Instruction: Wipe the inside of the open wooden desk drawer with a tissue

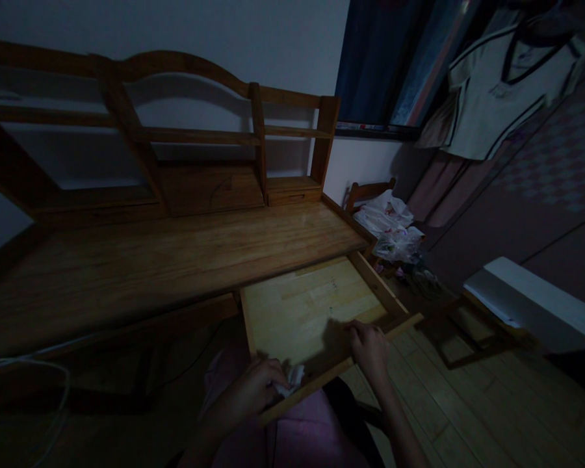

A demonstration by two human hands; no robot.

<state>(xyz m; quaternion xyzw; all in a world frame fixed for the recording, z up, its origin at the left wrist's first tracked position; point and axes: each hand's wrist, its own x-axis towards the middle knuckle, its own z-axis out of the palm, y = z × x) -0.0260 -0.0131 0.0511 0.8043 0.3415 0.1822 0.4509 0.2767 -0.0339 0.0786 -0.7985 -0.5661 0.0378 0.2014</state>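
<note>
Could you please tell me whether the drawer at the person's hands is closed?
No, the wooden drawer juts out past the desktop, with the left hand and right hand at its front.

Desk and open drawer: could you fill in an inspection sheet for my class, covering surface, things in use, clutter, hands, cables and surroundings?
Surface: wooden desk, shelf along its back.
Things in use: drawer pulled out; crumpled white wad at its front.
Clutter: plastic bags heaped beyond the desk's right end.
Hands: left hand holds the wad; right hand at the drawer's front, grip unclear.
Cables: white cable at left; thin dark cable below the desk.
Surroundings: dim; window, hanging shirt.
</note>
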